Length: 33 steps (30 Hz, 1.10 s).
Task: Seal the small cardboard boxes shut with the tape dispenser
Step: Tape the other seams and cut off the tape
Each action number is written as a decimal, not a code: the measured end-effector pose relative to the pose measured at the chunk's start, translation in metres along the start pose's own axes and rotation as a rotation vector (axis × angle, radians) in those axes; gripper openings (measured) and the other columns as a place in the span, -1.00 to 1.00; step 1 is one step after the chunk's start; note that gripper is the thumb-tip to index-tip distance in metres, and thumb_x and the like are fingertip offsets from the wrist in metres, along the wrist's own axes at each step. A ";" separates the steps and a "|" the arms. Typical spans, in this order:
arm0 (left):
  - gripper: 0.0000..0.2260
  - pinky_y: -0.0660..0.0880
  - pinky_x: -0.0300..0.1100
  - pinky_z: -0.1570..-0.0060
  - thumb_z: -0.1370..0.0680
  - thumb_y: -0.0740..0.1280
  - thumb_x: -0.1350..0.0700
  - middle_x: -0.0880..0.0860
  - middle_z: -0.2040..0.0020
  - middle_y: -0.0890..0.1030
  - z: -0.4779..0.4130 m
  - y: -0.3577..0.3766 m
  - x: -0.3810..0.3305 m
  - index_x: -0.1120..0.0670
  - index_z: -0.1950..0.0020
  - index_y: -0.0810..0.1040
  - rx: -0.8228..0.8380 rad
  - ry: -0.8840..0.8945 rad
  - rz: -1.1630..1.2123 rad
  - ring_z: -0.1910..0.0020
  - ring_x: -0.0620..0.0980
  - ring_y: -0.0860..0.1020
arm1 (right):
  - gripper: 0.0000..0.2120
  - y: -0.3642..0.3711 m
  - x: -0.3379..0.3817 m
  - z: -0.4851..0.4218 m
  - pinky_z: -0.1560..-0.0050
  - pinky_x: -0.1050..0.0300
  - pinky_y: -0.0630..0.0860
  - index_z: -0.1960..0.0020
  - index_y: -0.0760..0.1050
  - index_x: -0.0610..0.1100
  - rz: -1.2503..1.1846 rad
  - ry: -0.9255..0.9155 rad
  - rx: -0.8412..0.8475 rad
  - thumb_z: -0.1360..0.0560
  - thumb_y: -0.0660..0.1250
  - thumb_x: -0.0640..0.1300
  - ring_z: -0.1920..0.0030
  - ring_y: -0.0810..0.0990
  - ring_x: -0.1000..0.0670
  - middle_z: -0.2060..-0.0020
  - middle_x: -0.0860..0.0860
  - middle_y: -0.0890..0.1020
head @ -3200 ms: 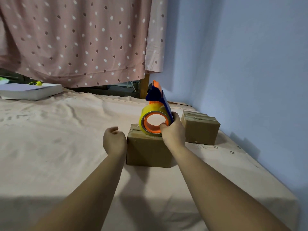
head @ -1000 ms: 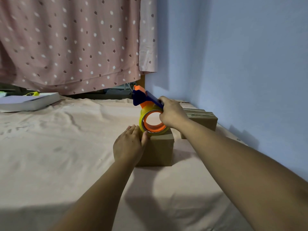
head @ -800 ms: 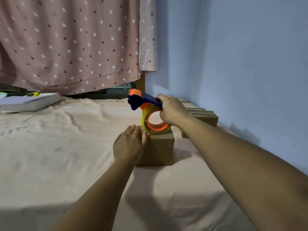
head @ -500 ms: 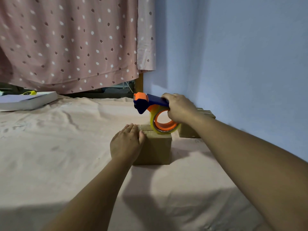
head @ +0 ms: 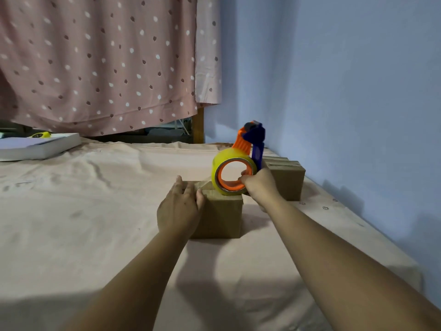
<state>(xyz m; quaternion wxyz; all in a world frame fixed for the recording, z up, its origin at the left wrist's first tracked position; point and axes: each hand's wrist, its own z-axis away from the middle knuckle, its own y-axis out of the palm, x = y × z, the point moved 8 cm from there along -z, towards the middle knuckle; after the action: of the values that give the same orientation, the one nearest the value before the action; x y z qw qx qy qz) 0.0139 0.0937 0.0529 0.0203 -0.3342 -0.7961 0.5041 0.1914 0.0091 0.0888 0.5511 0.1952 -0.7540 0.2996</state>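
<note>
Right hand [head: 259,185] grips the tape dispenser [head: 226,158] at the right top edge of the cardboard box [head: 220,216], whose left side the flat left hand [head: 179,209] braces.

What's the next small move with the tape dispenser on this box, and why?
Probably pull the tape dispenser across the box top and down its right side. It sits near the right edge, the right hand grips it, and the left hand presses flat on the left end.
</note>
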 end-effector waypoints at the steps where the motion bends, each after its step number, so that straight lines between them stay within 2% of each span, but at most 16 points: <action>1: -0.57 0.49 -0.05 -0.13 -0.64 -0.03 -0.13 0.06 -0.55 0.17 0.000 0.000 0.001 -0.06 -0.46 0.32 0.014 -0.022 0.007 -0.37 0.07 0.40 | -0.46 0.002 -0.005 0.001 0.10 0.08 0.58 -0.41 0.28 -0.01 -0.047 0.030 0.000 -0.50 0.31 -0.31 -0.01 0.55 -0.07 -0.06 -0.02 0.55; 3: -0.56 0.51 -0.04 -0.08 -0.64 -0.03 -0.14 0.09 -0.55 0.16 -0.001 0.002 0.003 -0.07 -0.47 0.31 0.041 -0.044 0.008 -0.34 0.11 0.44 | -0.46 0.003 -0.007 0.001 -0.03 -0.02 0.60 -0.41 0.28 -0.02 -0.059 0.053 0.008 -0.50 0.33 -0.29 -0.06 0.55 -0.09 -0.05 -0.01 0.54; 4: -0.56 0.51 -0.04 -0.09 -0.64 -0.03 -0.15 0.10 -0.54 0.18 -0.001 0.003 0.003 -0.07 -0.47 0.31 0.047 -0.046 0.010 -0.34 0.12 0.43 | -0.47 0.001 -0.005 0.001 -0.03 -0.03 0.60 -0.41 0.28 -0.02 -0.041 0.050 0.014 -0.50 0.34 -0.28 -0.07 0.55 -0.10 -0.05 -0.01 0.54; 7: -0.55 0.50 -0.02 -0.12 -0.63 -0.03 -0.16 0.12 -0.53 0.21 0.000 0.003 0.005 -0.07 -0.48 0.30 0.039 -0.057 0.009 -0.36 0.14 0.42 | -0.50 -0.007 0.009 -0.001 0.10 0.09 0.57 -0.41 0.29 -0.02 0.064 -0.010 0.026 -0.53 0.31 -0.26 -0.01 0.54 -0.07 -0.03 0.01 0.52; 12: -0.56 0.49 -0.02 -0.08 -0.63 -0.03 -0.16 0.13 -0.50 0.26 0.000 0.002 0.005 -0.08 -0.45 0.33 0.033 -0.052 -0.021 -0.31 0.15 0.45 | -0.50 -0.008 0.035 -0.008 0.09 0.21 0.45 -0.44 0.31 -0.01 0.262 -0.157 0.025 -0.54 0.28 -0.27 0.00 0.49 -0.02 -0.22 -0.03 0.54; 17: -0.56 0.49 -0.04 -0.08 -0.63 -0.04 -0.15 0.10 -0.51 0.26 0.001 0.002 0.006 -0.09 -0.45 0.33 0.025 -0.063 -0.015 -0.31 0.14 0.45 | -0.51 -0.005 0.047 -0.008 -0.11 0.11 0.47 -0.43 0.34 0.00 0.320 -0.223 0.007 -0.55 0.23 -0.32 -0.21 0.50 -0.13 -0.25 -0.06 0.53; 23: -0.58 0.46 -0.05 -0.04 -0.63 -0.03 -0.14 0.10 -0.50 0.26 0.001 0.002 0.007 -0.11 -0.43 0.35 0.022 -0.076 -0.012 -0.29 0.13 0.46 | -0.48 -0.032 0.058 -0.008 -0.21 0.06 0.43 -0.40 0.39 0.02 0.515 -0.328 -0.038 -0.52 0.21 -0.36 -0.24 0.48 -0.16 -0.26 -0.08 0.54; 25: -0.59 0.45 -0.05 -0.04 -0.62 -0.03 -0.14 0.10 -0.51 0.24 0.002 0.002 0.006 -0.12 -0.42 0.36 0.021 -0.080 -0.013 -0.30 0.13 0.45 | -0.45 -0.045 0.054 -0.007 -0.14 0.10 0.43 -0.39 0.39 0.05 0.601 -0.330 -0.049 -0.50 0.19 -0.37 -0.23 0.49 -0.17 -0.23 -0.07 0.56; 28: -0.58 0.45 -0.04 -0.05 -0.62 -0.05 -0.15 0.09 -0.52 0.23 0.002 0.001 0.005 -0.13 -0.42 0.35 0.012 -0.074 -0.027 -0.33 0.11 0.42 | -0.43 -0.051 0.040 -0.006 0.00 0.22 0.31 -0.41 0.37 0.08 0.660 -0.292 -0.062 -0.49 0.20 -0.35 -0.23 0.48 -0.14 -0.23 -0.03 0.56; 33: -0.59 0.43 -0.02 -0.08 -0.60 -0.03 -0.14 0.08 -0.49 0.26 0.001 0.002 0.008 -0.14 -0.40 0.36 0.009 -0.076 -0.022 -0.33 0.11 0.40 | -0.38 -0.063 0.010 -0.008 -0.12 0.19 0.36 -0.39 0.40 0.10 0.586 -0.235 -0.072 -0.43 0.17 -0.38 -0.25 0.47 -0.13 -0.20 -0.03 0.57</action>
<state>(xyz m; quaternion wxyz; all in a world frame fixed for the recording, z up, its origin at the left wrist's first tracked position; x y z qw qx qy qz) 0.0085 0.0975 0.0481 -0.0029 -0.3059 -0.7977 0.5198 0.2331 -0.0326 0.1150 0.3568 -0.0168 -0.8467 0.3943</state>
